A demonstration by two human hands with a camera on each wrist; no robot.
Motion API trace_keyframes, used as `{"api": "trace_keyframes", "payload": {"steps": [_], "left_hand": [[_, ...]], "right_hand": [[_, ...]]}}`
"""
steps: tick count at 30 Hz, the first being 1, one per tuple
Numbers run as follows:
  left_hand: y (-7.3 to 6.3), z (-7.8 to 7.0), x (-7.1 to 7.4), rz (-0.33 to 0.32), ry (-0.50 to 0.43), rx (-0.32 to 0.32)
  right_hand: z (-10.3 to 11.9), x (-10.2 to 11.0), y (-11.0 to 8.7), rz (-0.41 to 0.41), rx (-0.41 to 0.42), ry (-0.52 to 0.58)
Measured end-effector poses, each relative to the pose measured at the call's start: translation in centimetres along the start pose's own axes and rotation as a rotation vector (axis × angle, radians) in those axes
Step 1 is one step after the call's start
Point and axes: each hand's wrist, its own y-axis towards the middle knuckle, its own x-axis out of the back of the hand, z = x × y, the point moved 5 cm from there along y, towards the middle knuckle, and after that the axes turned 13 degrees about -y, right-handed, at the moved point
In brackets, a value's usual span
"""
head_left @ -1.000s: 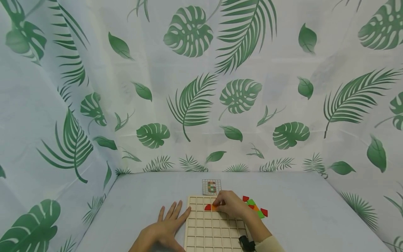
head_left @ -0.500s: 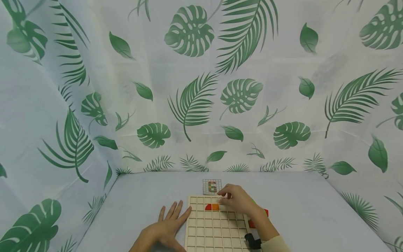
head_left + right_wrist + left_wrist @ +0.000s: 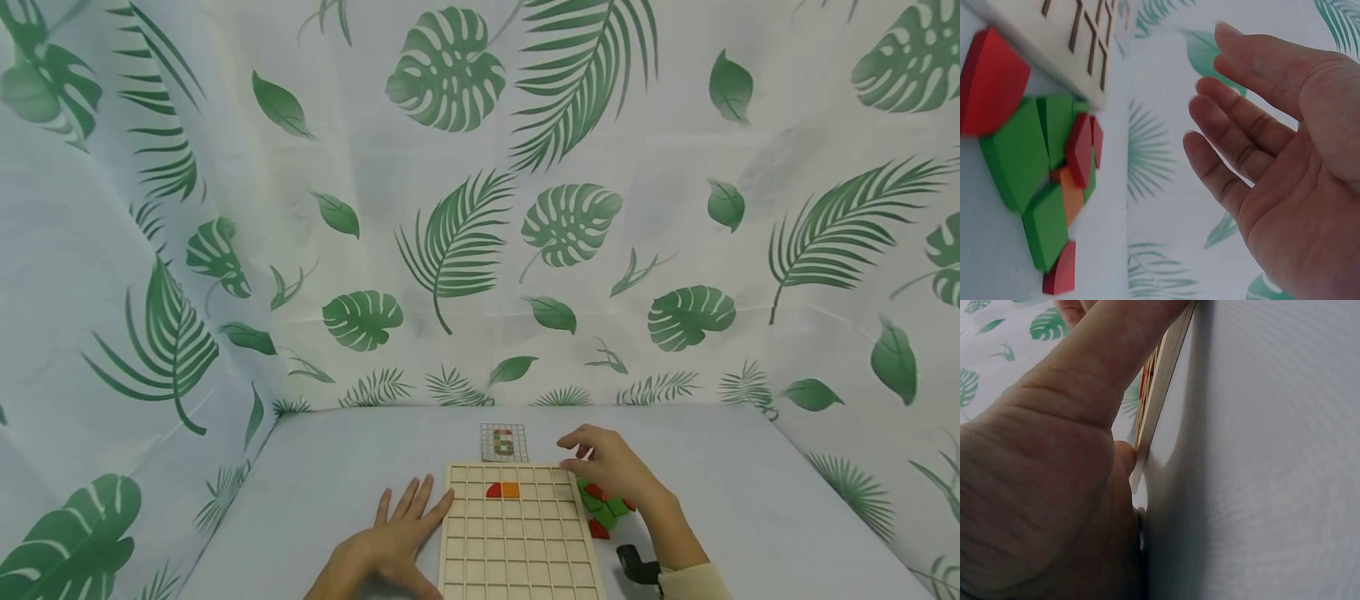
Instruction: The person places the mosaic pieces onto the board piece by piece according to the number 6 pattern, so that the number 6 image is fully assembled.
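A wooden grid board [image 3: 517, 533] lies on the table, with a red quarter-round tile [image 3: 494, 491] and an orange square tile [image 3: 511, 490] side by side in its upper cells. My left hand [image 3: 393, 537] is spread flat along the board's left edge, its thumb and fingers touching the side. My right hand [image 3: 618, 467] hovers above the board's upper right corner, fingers loosely bent and holding nothing. Beneath it lies a pile of loose tiles, among them a green tile [image 3: 1045, 226], a red tile [image 3: 994, 81] and an orange tile [image 3: 1072, 195].
Beyond the board's top edge lies a small pattern card [image 3: 504, 442] printed with a coloured figure on a grid. A black wrist camera [image 3: 637, 565] is strapped at the right wrist. Leaf-printed cloth [image 3: 480, 250] walls the table [image 3: 360, 450] behind and at the sides.
My right hand has let go of the orange tile in the board and moved right, over the tile pile. My left hand has stayed at the board's edge.
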Motion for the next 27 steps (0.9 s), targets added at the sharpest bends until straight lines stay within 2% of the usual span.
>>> {"api": "trace_keyframes", "payload": {"steps": [7, 13, 20, 27], "left_hand": [[-0.2, -0.3, 0.3, -0.007, -0.006, -0.005], [-0.1, -0.1, 0.4, -0.007, -0.017, -0.019], [-0.2, -0.2, 0.3, -0.006, -0.033, -0.020], [-0.1, 0.2, -0.1, -0.008, -0.039, -0.010]], "right_hand": [[-1.4, 0.7, -0.3, 0.023, -0.060, 0.019], [-2.6, 0.6, -0.4, 0.080, -0.144, 0.030], [-3.6, 0.3, -1.1, 0.146, -0.202, 0.027], [-4.3, 0.0, -1.5, 0.172, -0.311, 0.042]]}}
